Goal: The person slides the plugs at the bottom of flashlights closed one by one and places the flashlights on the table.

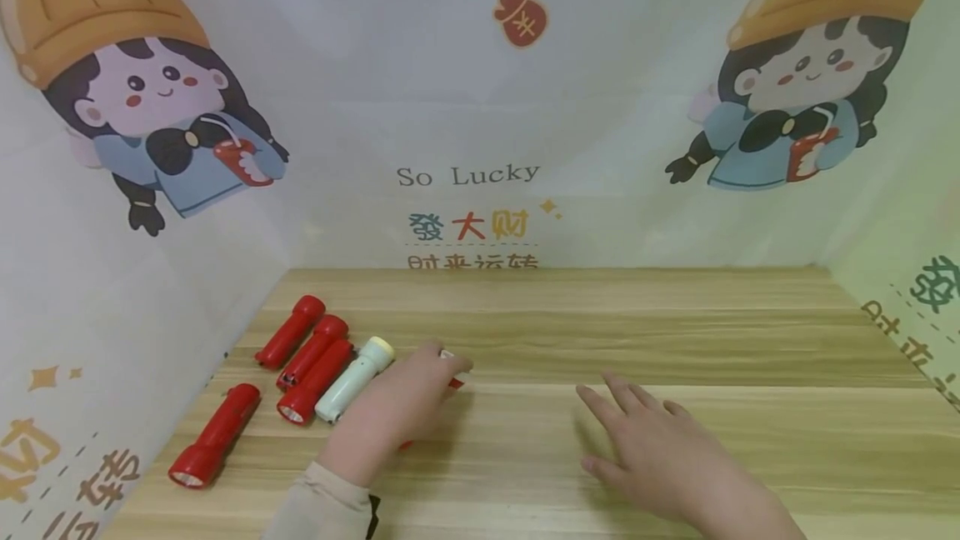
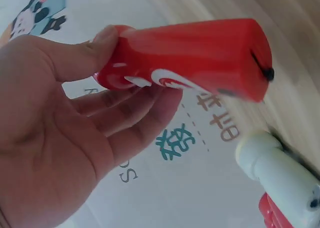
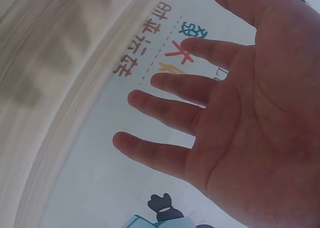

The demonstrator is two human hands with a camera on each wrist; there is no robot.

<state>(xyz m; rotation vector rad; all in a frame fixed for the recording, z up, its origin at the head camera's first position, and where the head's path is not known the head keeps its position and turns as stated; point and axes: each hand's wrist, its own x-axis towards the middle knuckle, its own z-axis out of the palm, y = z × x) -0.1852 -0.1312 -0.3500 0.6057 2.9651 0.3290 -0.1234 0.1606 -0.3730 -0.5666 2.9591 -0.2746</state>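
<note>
My left hand (image 1: pixel 401 407) holds a red flashlight (image 2: pixel 200 55) with white markings. In the left wrist view the thumb lies over one end and the fingers curl beneath it. The flashlight's other end has a black cord loop or tab and points away from the palm. From the head view, the hand hides most of it. Just left of this hand lies a pale green flashlight (image 1: pixel 351 383). My right hand (image 1: pixel 660 448) hovers over the right part of the table, fingers spread and nothing in it; its bare palm (image 3: pixel 255 128) faces the right wrist camera.
Several red flashlights (image 1: pixel 294 332) lie at the table's left side, close beside the pale green one. Another red flashlight (image 1: pixel 215 437) lies apart, nearer the front left. A printed cloth (image 1: pixel 600 123) stands behind and along the sides of the wooden table (image 1: pixel 675 323).
</note>
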